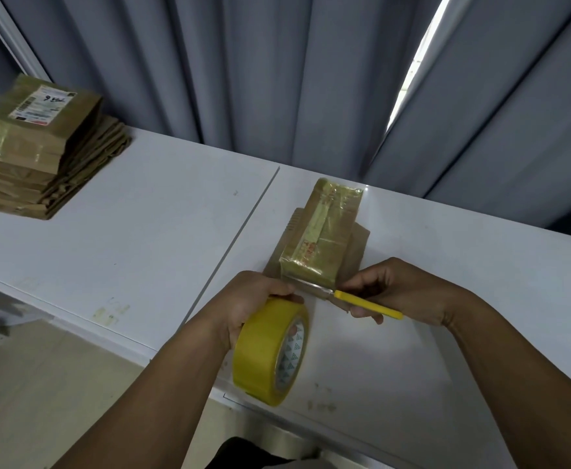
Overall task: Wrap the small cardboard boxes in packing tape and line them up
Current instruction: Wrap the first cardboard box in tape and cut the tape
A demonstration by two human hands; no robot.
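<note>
Tape roll [260,353] in left hand [247,306] shows green triangle logos.

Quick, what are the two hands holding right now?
Left hand: closed around the yellow tape roll.
Right hand: closed around a yellow-handled knife, blade at the taped box.

One head-worn wide-angle camera looks forward and down from above the near edge of the glossy white tabletop [142,231], facing the pleated grey curtain [277,79] behind its far edge. It sits close, the person's forearms [148,397] filling the bottom of the frame, and the tabletop's edges run slanted from upper left to lower right.
</note>
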